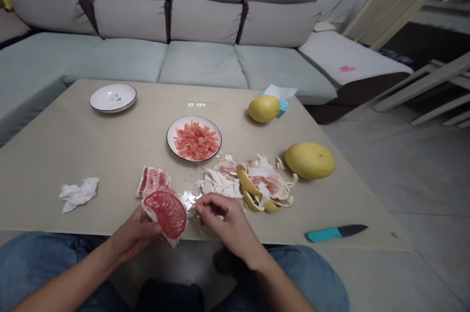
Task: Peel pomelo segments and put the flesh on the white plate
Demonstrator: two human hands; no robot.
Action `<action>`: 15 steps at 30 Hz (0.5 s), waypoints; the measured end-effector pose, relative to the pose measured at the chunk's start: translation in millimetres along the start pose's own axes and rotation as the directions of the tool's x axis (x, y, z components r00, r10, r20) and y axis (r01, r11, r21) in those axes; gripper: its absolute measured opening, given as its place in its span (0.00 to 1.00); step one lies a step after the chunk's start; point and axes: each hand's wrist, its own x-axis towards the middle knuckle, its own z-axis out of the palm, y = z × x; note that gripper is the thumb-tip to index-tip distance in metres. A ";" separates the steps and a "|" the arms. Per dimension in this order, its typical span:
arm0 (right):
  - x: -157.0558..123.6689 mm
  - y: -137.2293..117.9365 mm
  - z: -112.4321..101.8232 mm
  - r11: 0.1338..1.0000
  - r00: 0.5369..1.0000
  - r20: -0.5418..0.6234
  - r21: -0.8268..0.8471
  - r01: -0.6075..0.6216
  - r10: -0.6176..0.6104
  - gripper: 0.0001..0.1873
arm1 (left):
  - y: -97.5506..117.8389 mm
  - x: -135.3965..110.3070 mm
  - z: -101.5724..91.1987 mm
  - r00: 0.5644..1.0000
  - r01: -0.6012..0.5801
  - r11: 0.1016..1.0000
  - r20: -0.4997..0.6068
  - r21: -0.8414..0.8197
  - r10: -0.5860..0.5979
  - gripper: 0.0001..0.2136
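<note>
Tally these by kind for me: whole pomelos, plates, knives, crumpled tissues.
Whole pomelos: 2
Plates: 2
Knives: 1
Crumpled tissues: 1
Total: 6

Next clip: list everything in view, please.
Peeled red pomelo segment: one, red, in left hand.
Unpeeled pomelo segments: few, pink-white, behind it.
White plate of red pulp pieces: one, table centre.
Empty white plate: one, far left.
Whole yellow pomelos: two, table right.
Peel scraps: pile, yellow-white, centre right.
Crumpled tissue: one, white, left.
Teal-handled knife: one, near right edge.
Tissue pack: one, white-blue, behind far pomelo.
Beige table: one.
Grey sofa: one, behind.
Left hand: holds segment.
Right hand: fingertips pinched beside segment.
</note>
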 end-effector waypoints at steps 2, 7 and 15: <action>-1.9 -0.6 1.3 0.999 0.999 0.049 0.033 -0.003 0.001 0.10 | -0.7 0.7 0.1 0.999 -0.011 0.999 -0.041 0.030 0.012 0.30; -3.4 2.7 -0.4 0.975 0.991 -0.094 -0.208 0.073 -0.094 0.09 | -1.5 3.4 -0.3 0.991 -0.080 0.982 -0.092 0.173 0.097 0.33; -5.0 6.1 -1.6 0.878 0.920 0.078 -0.278 0.390 -0.384 0.10 | 5.9 3.4 3.5 0.973 -0.140 0.860 -0.094 0.491 0.212 0.29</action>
